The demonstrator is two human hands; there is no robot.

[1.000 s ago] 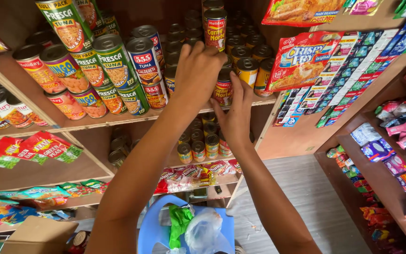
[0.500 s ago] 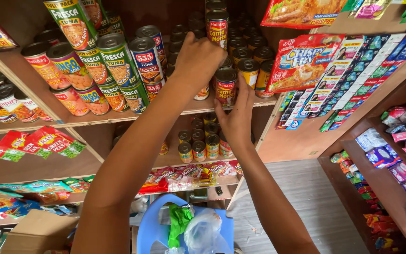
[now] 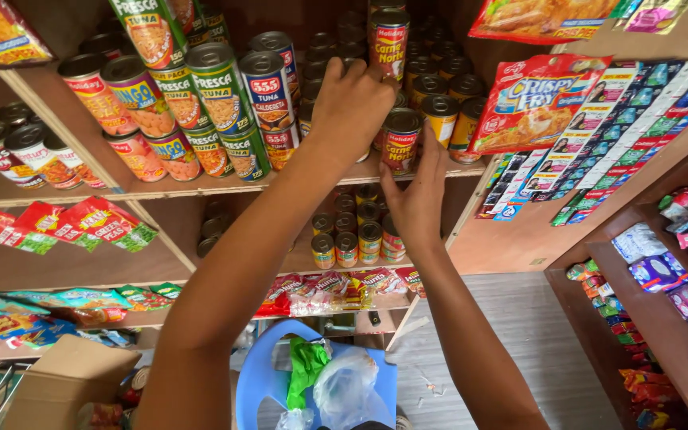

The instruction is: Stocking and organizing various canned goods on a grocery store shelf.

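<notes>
Both my arms reach up to a wooden shelf (image 3: 431, 171) stacked with tins. My left hand (image 3: 352, 99) is curled over a tin in the middle of the shelf; only a pale sliver of that tin (image 3: 364, 155) shows under the palm. To its right, my right hand (image 3: 417, 203) comes from below, thumb and fingers on either side of a short red-labelled can (image 3: 401, 139) at the shelf's front edge. Gold-lidded cans (image 3: 439, 115) stand just right of it.
Tall green and red tins (image 3: 220, 99) are stacked at the left of the shelf. A red snack bag (image 3: 535, 99) and hanging sachet strips (image 3: 639, 95) are at the right. Small cans (image 3: 348, 243) fill the shelf below. A blue plastic stool (image 3: 268, 374) holding bags stands underneath.
My left hand has pushed a little deeper onto the shelf over its tin. My right hand has risen and closed around the red-labelled can at the front edge.
</notes>
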